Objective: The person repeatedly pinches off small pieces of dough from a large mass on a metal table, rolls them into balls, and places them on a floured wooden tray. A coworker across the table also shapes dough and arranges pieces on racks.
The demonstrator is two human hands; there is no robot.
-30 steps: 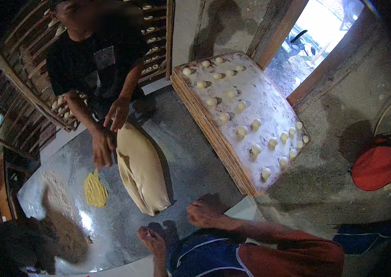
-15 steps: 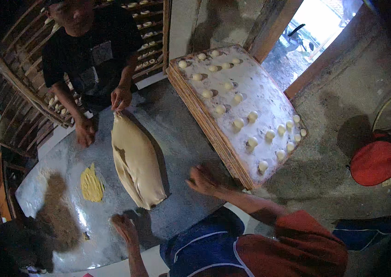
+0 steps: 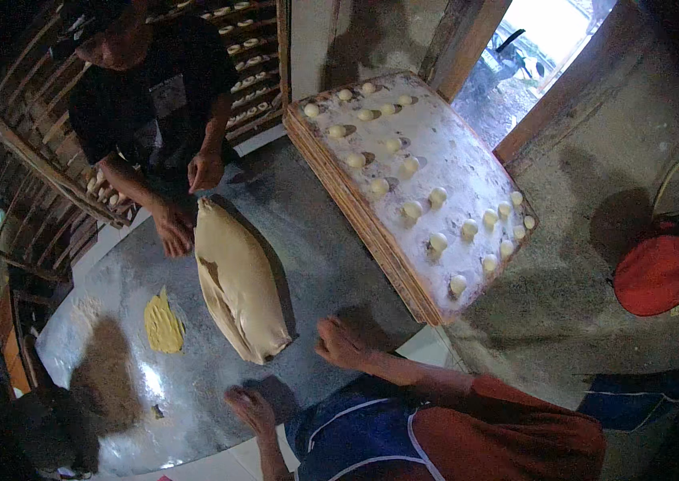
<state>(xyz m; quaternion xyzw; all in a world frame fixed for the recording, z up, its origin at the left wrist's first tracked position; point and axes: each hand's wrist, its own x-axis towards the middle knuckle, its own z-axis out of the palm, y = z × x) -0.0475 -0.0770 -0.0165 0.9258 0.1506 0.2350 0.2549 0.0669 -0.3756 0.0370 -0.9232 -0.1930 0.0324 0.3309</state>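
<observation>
A long folded slab of pale dough [image 3: 247, 276] lies on the grey table, its rounded end towards me. My left hand [image 3: 253, 410] is over the table's near edge, just below the dough, fingers apart and loosely bent, holding nothing. To the right of the dough's near end, my right hand [image 3: 341, 343] is curled closed with nothing visible in it. Neither hand touches the dough. A yellow smear of soft paste [image 3: 164, 322] sits left of the dough. Across the table, a co-worker's hand [image 3: 206, 171] is at the dough's narrow far tip, another hand [image 3: 172, 228] beside it.
A stack of wooden boards [image 3: 363, 228] stands at the right, its floured top bearing several small dough balls [image 3: 437, 196]. Slatted racks [image 3: 255, 80] with pieces of dough rise behind the co-worker. A red cloth item [image 3: 656, 276] hangs at the right wall, past a bright doorway.
My left hand has moved right and slightly down; my right hand has shifted a little left and down. The co-worker's left-side hand has slid right towards the dough, and the other has risen slightly.
</observation>
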